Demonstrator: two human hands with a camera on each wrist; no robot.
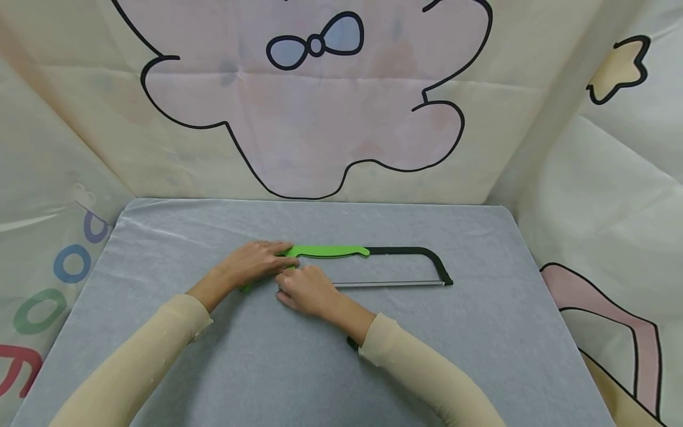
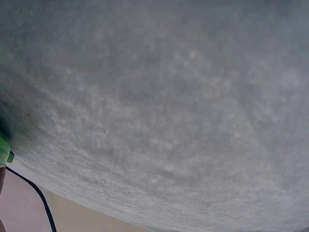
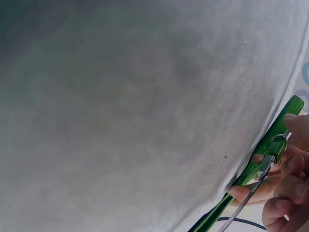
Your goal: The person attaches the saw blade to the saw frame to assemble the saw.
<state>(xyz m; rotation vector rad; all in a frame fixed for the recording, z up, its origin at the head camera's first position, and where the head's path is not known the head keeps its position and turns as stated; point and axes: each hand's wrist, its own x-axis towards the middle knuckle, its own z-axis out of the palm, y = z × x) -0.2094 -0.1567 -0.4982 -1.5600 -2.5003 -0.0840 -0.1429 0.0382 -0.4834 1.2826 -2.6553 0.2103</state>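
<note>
Together, left hand (image 1: 258, 259) and right hand (image 1: 306, 289) grasped saw (image 1: 328, 252), placed mid-table (image 1: 453, 367). Left gripped green handle end; right, fingers curled, pinched handle end of blade (image 1: 392, 284). Black frame (image 1: 400, 251) curved down at right. 1 black item (image 1: 352, 343) showed beside right wrist, partly hidden.
</note>
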